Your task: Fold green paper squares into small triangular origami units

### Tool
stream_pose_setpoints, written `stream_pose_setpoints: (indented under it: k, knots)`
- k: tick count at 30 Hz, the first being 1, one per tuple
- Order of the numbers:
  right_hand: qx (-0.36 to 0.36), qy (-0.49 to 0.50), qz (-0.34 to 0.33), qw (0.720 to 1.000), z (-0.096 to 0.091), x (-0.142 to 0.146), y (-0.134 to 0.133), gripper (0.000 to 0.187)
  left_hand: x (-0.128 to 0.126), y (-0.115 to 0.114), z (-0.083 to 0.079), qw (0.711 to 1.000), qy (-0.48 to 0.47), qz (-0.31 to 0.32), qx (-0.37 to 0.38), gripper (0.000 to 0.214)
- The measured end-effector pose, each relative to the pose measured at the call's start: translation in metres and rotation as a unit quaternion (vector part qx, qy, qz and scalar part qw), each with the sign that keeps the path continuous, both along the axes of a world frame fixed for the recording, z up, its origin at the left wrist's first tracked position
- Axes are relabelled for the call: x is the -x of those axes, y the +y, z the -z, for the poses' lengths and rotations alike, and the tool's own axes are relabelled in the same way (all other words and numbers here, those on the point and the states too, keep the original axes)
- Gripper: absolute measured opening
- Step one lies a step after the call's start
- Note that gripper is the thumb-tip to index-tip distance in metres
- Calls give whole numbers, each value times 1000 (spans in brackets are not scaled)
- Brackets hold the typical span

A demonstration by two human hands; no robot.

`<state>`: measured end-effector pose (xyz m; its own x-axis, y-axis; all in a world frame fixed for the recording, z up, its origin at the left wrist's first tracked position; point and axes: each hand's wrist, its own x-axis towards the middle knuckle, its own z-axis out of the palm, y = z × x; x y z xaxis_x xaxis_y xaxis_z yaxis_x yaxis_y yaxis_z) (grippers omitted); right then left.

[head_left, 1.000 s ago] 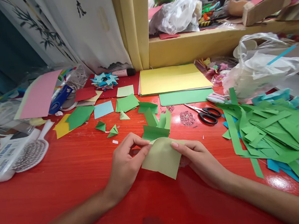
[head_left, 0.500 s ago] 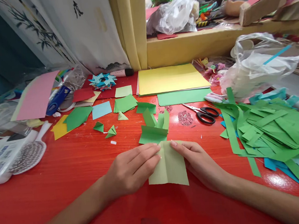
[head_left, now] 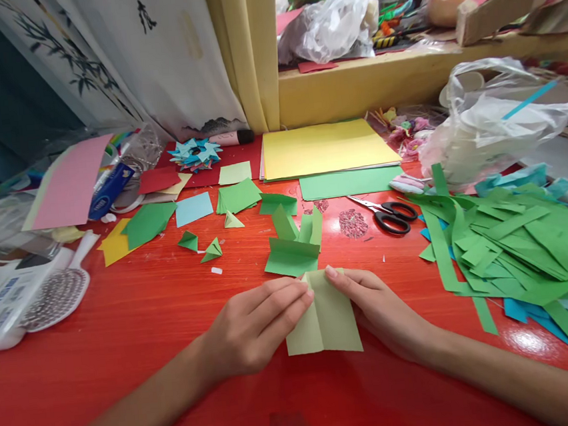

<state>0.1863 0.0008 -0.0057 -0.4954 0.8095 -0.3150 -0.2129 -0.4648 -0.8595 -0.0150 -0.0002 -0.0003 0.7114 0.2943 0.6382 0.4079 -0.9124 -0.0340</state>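
A pale green sheet of paper (head_left: 331, 322) with a crease down its middle is held just above the red table. My left hand (head_left: 254, 323) grips its upper left part, fingers together over the front. On the right edge, my right hand (head_left: 373, 301) pinches the sheet with the thumb in front and the other fingers behind, partly hidden. Just beyond the sheet stand creased green paper pieces (head_left: 292, 255). Small folded triangles (head_left: 211, 250) lie further left.
Black-handled scissors (head_left: 389, 217) lie right of centre. A heap of green paper strips (head_left: 517, 237) covers the right side. At the back rests a yellow paper stack (head_left: 328, 148). A hairbrush (head_left: 58, 295) and a white box (head_left: 2, 310) sit at the left.
The pale green sheet has shifted slightly right and down in both hands. My left fingers have slid a little further right across it.
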Motion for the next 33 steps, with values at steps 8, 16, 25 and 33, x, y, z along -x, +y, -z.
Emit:
stream_pose_setpoints:
  k: [8, 16, 25, 33]
  knots:
    - [40, 31, -6, 999, -2, 1, 1, 35, -2, -1, 0, 1000, -15, -11, 10, 26]
    - [35, 54, -15, 998, -2, 0, 1, 34, -2, 0, 2, 999, -28, 0, 34, 26]
    - [29, 35, -21, 999, -1, 1, 2, 31, -3, 0, 5, 1000, -21, 4, 10, 25]
    - [36, 72, -35, 996, -1, 0, 3, 28, -3, 0, 3, 1000, -15, 16, 19, 24]
